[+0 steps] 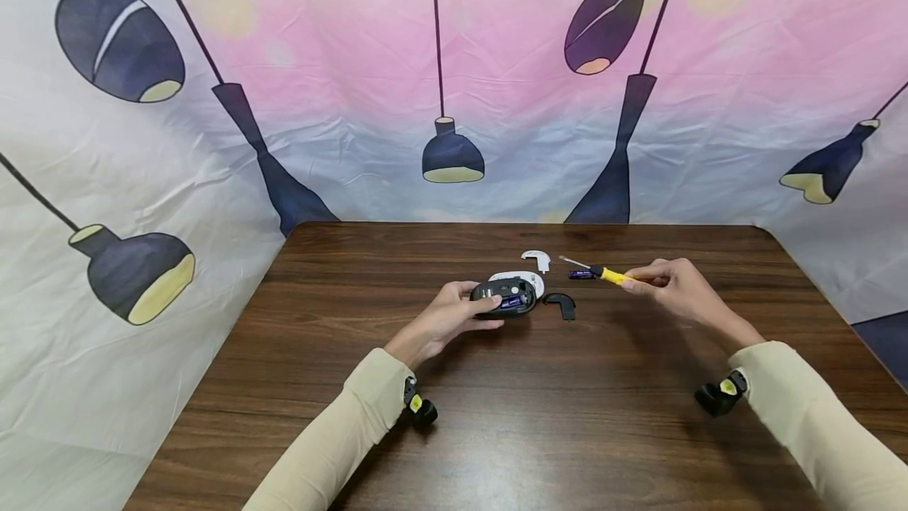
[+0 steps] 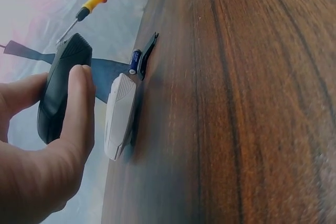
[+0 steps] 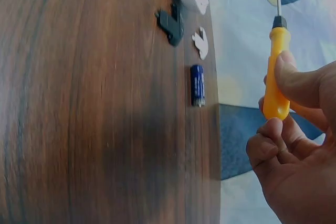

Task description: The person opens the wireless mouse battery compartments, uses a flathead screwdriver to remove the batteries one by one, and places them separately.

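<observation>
My left hand point(image 1: 448, 314) holds a black computer mouse point(image 1: 505, 287) underside up, thumb on top and fingers beneath. A dark blue battery point(image 1: 512, 302) shows in its open compartment. My right hand point(image 1: 677, 289) grips a screwdriver point(image 3: 277, 85) by its yellow handle. The screwdriver's metal shaft points left towards the mouse, and its tip is apart from it in the head view. Behind the black mouse lies a white mouse point(image 2: 121, 116) on the table, partly hidden in the head view.
On the wooden table point(image 1: 567, 416) lie a white battery cover point(image 1: 537, 258), a black battery cover point(image 1: 565, 304) and a loose blue battery point(image 3: 197, 85). A fabric backdrop point(image 1: 383, 61) with printed lamps hangs behind the table's far edge.
</observation>
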Motion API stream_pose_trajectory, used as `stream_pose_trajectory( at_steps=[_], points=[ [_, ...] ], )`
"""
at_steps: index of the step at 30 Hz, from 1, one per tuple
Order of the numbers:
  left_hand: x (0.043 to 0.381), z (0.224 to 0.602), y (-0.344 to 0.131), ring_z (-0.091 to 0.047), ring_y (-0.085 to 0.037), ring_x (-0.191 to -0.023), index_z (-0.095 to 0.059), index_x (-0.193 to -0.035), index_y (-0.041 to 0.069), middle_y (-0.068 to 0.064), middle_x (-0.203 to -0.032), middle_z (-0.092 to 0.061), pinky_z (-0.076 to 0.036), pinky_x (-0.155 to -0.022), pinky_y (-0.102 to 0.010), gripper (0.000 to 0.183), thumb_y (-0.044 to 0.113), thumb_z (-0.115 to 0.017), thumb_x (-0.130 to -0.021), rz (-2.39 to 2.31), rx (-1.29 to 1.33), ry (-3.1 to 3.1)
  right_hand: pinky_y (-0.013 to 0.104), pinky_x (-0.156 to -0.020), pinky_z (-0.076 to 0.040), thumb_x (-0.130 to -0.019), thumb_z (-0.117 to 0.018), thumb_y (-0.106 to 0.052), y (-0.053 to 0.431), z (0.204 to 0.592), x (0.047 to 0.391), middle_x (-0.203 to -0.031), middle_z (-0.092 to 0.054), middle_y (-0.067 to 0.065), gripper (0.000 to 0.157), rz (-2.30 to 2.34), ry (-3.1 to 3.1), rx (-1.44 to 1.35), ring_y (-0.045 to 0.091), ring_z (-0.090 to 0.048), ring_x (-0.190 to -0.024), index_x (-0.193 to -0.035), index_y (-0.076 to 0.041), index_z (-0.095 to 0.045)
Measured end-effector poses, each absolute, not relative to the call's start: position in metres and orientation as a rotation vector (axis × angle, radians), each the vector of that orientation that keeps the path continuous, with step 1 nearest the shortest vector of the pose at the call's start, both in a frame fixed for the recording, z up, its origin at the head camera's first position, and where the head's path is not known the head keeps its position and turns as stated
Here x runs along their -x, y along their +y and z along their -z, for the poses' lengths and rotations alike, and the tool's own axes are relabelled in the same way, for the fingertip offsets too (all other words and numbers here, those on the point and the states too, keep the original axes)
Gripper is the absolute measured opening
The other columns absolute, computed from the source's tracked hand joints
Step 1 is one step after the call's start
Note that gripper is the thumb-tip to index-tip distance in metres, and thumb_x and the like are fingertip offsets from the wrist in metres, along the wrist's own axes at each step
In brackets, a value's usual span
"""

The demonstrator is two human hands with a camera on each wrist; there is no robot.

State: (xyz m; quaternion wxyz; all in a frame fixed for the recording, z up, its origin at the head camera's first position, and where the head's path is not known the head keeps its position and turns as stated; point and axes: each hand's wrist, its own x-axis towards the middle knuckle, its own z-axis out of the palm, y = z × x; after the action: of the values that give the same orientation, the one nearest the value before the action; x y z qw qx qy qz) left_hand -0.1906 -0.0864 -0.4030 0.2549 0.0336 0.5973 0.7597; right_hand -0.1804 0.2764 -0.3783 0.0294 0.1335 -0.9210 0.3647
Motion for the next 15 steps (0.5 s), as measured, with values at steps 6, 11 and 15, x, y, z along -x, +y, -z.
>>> stream_pose_trajectory(
  at_steps=[6, 11, 15],
  points=[
    [0.191, 0.404, -0.087, -0.057, -0.034, -0.122, -0.038, -0.141, -0.013, -0.031, -0.139, -0.048, -0.057, -0.099, -0.048, 0.051, -0.004, -0.062, -0.098, -2.063, -0.105, 1.599, 0.024, -0.056, -0.050, -0.098, -0.071, -0.024, 0.286, 0.379, 0.182, -0.108, -0.070, 0.025, 0.037, -1.098, -2.875, -0.331, 0.022, -0.063, -0.082, -0.119, 0.006, -0.071],
    [0.191, 0.404, -0.085, -0.059, -0.033, -0.119, -0.042, -0.140, -0.011, -0.028, -0.138, -0.049, -0.059, -0.096, -0.046, 0.047, -0.005, -0.062, -0.097, -2.065, -0.096, 1.597, 0.026, -0.050, -0.042, -0.100, -0.067, -0.028, 0.292, 0.381, 0.183, -0.112, -0.069, 0.028, 0.041, -1.077, -2.943, -0.265, 0.023, -0.058, -0.074, -0.121, 0.007, -0.070],
    [0.191, 0.404, -0.086, -0.059, -0.034, -0.119, -0.042, -0.140, -0.012, -0.029, -0.136, -0.050, -0.058, -0.096, -0.046, 0.048, -0.004, -0.063, -0.097, -2.062, -0.093, 1.606, 0.028, -0.044, -0.042, -0.102, -0.065, -0.029, 0.295, 0.386, 0.185, -0.099, -0.072, 0.024, 0.043, -1.052, -2.984, -0.233, 0.024, -0.060, -0.066, -0.121, 0.009, -0.068]
  ],
)
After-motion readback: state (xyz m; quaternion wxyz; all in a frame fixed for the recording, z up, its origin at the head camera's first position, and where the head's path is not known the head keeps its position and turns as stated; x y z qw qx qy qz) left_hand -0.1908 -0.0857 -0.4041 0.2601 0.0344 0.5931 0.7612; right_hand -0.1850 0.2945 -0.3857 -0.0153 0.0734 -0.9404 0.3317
